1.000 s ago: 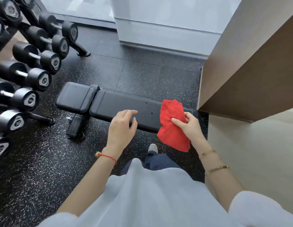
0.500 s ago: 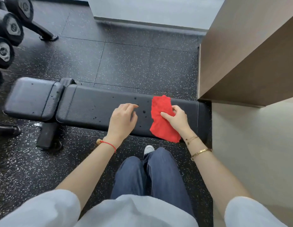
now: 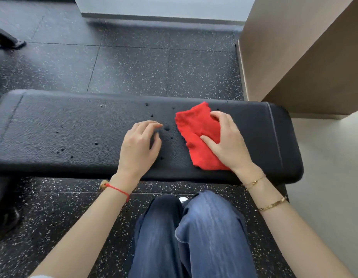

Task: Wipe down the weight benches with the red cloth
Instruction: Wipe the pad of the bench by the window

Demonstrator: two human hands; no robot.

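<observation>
Right hand point(image 3: 229, 142) presses red cloth point(image 3: 198, 135) onto bench point(image 3: 74, 129).

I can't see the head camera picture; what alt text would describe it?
A person's right hand presses a red cloth flat on a black padded bench, while the left hand rests beside it with fingers loosely bent. Small dark spots dot the pad, and jeans-clad knees show below on speckled black flooring.
</observation>
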